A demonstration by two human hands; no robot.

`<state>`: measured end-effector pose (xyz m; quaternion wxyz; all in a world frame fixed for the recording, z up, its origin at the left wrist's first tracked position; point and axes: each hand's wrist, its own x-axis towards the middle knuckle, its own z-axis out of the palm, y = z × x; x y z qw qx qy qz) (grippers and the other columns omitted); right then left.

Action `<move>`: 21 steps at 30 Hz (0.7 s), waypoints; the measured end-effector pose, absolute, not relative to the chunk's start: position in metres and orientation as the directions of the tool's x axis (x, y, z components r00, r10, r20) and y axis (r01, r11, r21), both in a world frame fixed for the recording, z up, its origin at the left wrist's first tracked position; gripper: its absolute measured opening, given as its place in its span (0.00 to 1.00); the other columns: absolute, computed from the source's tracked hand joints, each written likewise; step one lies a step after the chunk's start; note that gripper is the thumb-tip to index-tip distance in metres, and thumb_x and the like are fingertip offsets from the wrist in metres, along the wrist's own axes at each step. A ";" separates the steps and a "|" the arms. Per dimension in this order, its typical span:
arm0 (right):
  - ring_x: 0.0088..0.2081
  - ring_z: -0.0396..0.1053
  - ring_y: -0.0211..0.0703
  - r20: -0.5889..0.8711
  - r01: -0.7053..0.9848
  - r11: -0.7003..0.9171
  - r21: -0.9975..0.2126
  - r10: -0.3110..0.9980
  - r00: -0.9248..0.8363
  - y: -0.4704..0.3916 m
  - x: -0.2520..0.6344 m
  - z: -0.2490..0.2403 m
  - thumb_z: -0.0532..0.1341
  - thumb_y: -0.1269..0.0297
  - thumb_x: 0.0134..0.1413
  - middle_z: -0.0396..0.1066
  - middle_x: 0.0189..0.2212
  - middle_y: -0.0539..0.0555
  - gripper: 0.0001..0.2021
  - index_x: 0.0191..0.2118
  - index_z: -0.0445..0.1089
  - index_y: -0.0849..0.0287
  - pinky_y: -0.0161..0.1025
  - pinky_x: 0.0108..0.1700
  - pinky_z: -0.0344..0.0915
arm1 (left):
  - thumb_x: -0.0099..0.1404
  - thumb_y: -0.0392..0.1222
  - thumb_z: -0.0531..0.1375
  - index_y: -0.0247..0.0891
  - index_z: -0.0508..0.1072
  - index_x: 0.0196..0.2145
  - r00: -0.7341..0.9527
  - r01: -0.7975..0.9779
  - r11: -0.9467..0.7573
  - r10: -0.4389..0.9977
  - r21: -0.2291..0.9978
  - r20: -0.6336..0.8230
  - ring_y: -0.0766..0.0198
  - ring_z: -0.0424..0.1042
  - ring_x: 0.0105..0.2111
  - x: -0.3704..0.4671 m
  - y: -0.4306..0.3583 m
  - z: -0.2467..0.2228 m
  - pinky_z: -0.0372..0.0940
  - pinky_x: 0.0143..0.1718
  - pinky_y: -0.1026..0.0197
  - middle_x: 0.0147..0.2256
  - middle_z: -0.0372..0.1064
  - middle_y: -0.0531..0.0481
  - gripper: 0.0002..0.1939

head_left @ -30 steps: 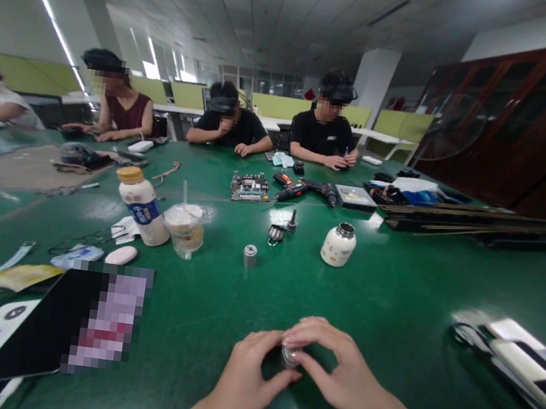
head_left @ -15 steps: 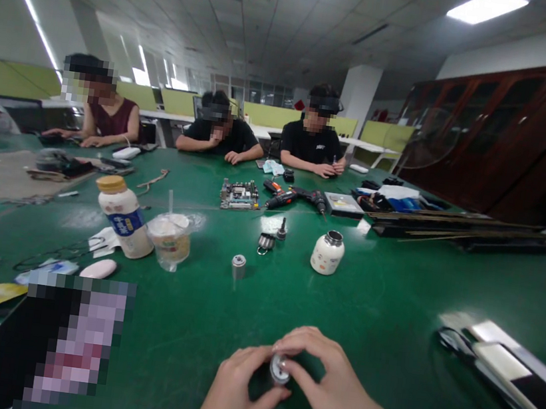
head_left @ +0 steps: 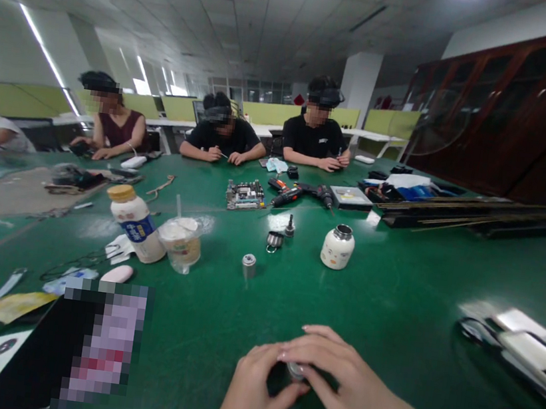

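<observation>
A sm. metal piece [head_left: 296, 371] is held btwn 5 & 6 o'clock in the view, mostly hidden by both hands; contact w/ the green worktop [head_left: 378, 319] can't be judged. It's gripped from 9 o'clock by the L hand [head_left: 257, 383], fingers clamped round its side, & from 3 o'clock by the R hand [head_left: 338, 377], thumb & fingers clamped near its top. From there, a metal cylinder [head_left: 248, 266] is seen approx. 11 o'clock, a white flask [head_left: 337, 250] just past 12.
</observation>
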<state>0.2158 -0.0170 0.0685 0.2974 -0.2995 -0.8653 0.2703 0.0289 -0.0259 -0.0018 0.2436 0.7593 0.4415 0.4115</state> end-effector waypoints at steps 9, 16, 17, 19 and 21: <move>0.62 0.61 0.52 0.189 0.369 0.465 -0.805 0.789 -0.584 -0.022 0.226 0.085 0.56 0.83 0.42 0.64 0.61 0.54 0.40 0.63 0.59 0.48 0.57 0.63 0.56 | 0.52 0.33 0.72 0.43 0.74 0.47 0.308 0.480 -0.504 0.863 0.718 0.400 0.54 0.78 0.41 0.026 -0.027 0.000 0.72 0.43 0.55 0.43 0.79 0.51 0.24; 0.40 0.75 0.45 0.242 0.409 0.435 -0.802 0.863 -0.443 -0.015 0.227 0.086 0.55 0.83 0.45 0.74 0.49 0.54 0.34 0.59 0.63 0.49 0.55 0.55 0.66 | 0.53 0.34 0.71 0.44 0.73 0.46 0.323 0.505 -0.489 0.871 0.711 0.370 0.56 0.77 0.42 0.025 -0.025 -0.001 0.71 0.44 0.58 0.44 0.78 0.53 0.23; 0.45 0.74 0.47 0.252 0.392 0.448 -0.804 0.853 -0.457 -0.016 0.227 0.086 0.55 0.83 0.44 0.72 0.51 0.55 0.35 0.60 0.62 0.49 0.56 0.57 0.63 | 0.53 0.34 0.71 0.44 0.73 0.46 0.325 0.502 -0.493 0.869 0.711 0.374 0.57 0.77 0.41 0.025 -0.024 -0.001 0.71 0.44 0.58 0.43 0.79 0.53 0.23; 0.56 0.67 0.51 0.241 0.360 0.471 -0.806 0.816 -0.526 -0.018 0.226 0.086 0.56 0.84 0.41 0.69 0.57 0.55 0.39 0.61 0.61 0.49 0.56 0.61 0.58 | 0.54 0.34 0.71 0.44 0.73 0.47 0.328 0.493 -0.503 0.863 0.710 0.384 0.57 0.77 0.41 0.024 -0.024 -0.002 0.71 0.44 0.59 0.43 0.79 0.52 0.23; 0.59 0.64 0.53 0.208 0.367 0.475 -0.800 0.793 -0.573 -0.020 0.227 0.086 0.56 0.84 0.40 0.67 0.58 0.55 0.40 0.62 0.61 0.48 0.56 0.62 0.57 | 0.55 0.35 0.71 0.44 0.72 0.48 0.331 0.490 -0.508 0.860 0.708 0.388 0.56 0.77 0.42 0.024 -0.025 -0.003 0.71 0.44 0.58 0.44 0.78 0.51 0.24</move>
